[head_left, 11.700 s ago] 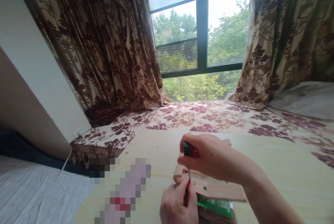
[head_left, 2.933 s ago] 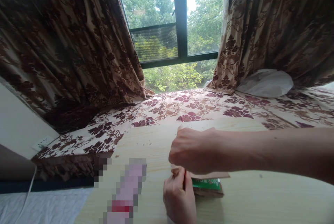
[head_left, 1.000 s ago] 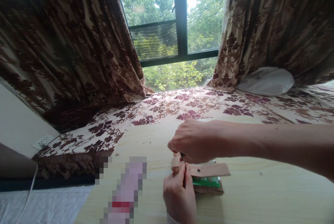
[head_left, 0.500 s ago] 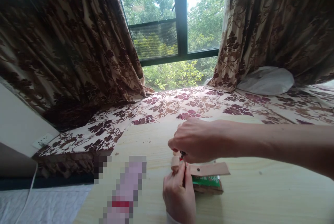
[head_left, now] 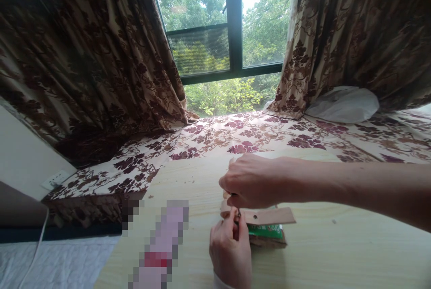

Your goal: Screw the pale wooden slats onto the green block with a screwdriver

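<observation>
My right hand (head_left: 251, 182) reaches in from the right and is closed in a fist round a screwdriver, whose thin shaft (head_left: 239, 212) points down from it; the handle is hidden in the fist. The tip meets a tan wooden strip (head_left: 269, 216) with a small hole in it. The strip lies on a green and brown pack (head_left: 266, 235) on the pale wooden tabletop (head_left: 336, 253). My left hand (head_left: 230, 248) comes up from the bottom edge, its fingers pinched at the shaft's tip and the strip's left end.
A blurred pink and red patch (head_left: 158, 248) lies on the table left of my hands. Beyond the table a floral cloth (head_left: 235, 138) covers a window seat with a white bag (head_left: 341, 104). Patterned curtains (head_left: 84, 55) flank the window (head_left: 222, 33). A white bed sheet (head_left: 50, 264) is lower left.
Over the last second my right fist has sunk a little and now hides the red of the handle. My left hand stays pinched at the strip's left end.
</observation>
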The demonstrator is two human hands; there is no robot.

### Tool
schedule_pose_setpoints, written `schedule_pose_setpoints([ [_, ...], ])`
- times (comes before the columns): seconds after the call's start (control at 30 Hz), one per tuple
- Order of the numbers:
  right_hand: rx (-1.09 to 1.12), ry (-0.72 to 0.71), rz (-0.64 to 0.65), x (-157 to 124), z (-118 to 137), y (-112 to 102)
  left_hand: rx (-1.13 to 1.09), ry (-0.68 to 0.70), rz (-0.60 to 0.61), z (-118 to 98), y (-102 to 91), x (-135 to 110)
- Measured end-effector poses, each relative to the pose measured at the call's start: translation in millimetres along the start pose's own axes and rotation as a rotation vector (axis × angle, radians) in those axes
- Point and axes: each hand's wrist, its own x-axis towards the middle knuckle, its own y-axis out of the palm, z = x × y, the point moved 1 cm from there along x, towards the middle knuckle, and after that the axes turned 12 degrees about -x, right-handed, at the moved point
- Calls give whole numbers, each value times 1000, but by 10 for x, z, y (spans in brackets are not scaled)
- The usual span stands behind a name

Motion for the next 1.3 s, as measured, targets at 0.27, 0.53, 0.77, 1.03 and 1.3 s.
schedule_pose_setpoints([
  [0.27,49,-36,9,-48,-3,-5,-26,-17,20,-17,-17,34],
  [0.53,-3,-125,58,-73,-18,-21,-59,-25,27,27,15,7],
  [0.77,-15,19,55,-54,-39,9,-72,-55,31,47,31,-11],
  [1.03,16,-127,53,-42,-28,-32,-80,-68,34,72,54,-32],
  [1.3,46,30,93,14,-56,-64,-81,-74,29,56,42,-33],
])
